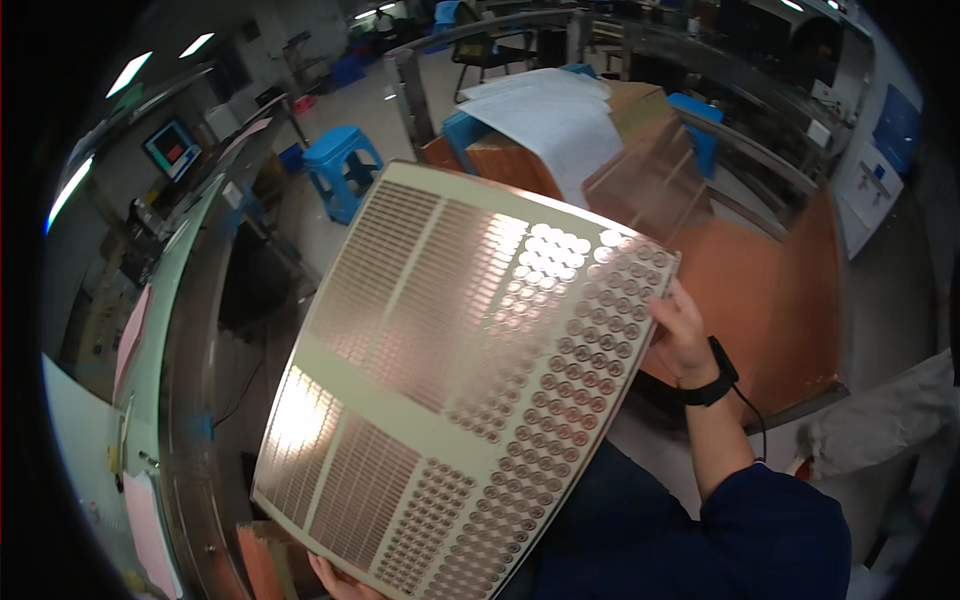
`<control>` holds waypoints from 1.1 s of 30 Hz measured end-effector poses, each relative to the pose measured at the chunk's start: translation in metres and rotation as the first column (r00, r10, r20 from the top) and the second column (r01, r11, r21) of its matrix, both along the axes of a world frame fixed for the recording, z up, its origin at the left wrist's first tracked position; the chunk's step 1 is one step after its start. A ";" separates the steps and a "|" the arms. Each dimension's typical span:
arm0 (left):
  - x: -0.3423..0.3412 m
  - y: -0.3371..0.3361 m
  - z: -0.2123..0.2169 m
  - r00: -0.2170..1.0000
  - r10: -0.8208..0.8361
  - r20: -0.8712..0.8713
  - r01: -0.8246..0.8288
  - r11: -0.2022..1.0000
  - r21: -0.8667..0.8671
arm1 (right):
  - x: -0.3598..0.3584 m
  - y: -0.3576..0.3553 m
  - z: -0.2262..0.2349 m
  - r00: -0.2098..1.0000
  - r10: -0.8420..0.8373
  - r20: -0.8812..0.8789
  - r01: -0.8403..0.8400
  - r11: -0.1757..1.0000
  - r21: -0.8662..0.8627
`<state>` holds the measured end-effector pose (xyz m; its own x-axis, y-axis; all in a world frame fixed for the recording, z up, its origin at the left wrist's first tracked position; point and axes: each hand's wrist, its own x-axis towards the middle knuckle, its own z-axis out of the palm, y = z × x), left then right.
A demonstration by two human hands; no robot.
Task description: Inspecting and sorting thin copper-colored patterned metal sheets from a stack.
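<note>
A large flat panel (470,370) fills the middle of the view, tilted, pale green with copper-coloured rows of round pads and narrow strips, like a circuit board panel. My right hand (680,335) grips its right edge near the upper corner; a black band (712,385) is round that wrist. At the panel's lower left edge my left hand (340,580) holds it from below, mostly hidden behind it. Bright glare lies on two patches of the surface.
Beyond the panel stands an orange-brown board rack (770,300) with metal rails. White sheets (560,105) lie over brown boards there. A blue stool (342,170) is at the left, beside a long bench (190,330). Grey cloth (885,415) hangs at the right.
</note>
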<state>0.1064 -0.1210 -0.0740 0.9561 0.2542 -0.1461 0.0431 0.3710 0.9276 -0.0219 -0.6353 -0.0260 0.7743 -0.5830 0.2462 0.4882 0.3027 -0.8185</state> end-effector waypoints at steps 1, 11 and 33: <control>0.001 0.003 -0.006 1.000 0.026 0.011 -0.025 1.000 -0.015 | -0.001 -0.003 -0.004 1.000 -0.026 0.004 0.025 0.999 0.031; -0.014 -0.006 -0.003 0.988 0.047 0.147 -0.025 0.989 -0.147 | -0.002 -0.028 -0.049 0.985 -0.171 0.024 0.159 0.951 0.266; -0.014 -0.011 0.018 0.950 -0.102 0.296 0.181 0.950 -0.255 | -0.003 -0.082 -0.145 0.847 -0.446 -0.289 0.520 0.806 0.283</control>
<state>0.0920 -0.1320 -0.0559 0.9914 0.1009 0.0840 -0.1287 0.6225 0.7720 -0.0251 -0.7168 -0.1710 0.3789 -0.9109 -0.1635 0.4837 0.3456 -0.8041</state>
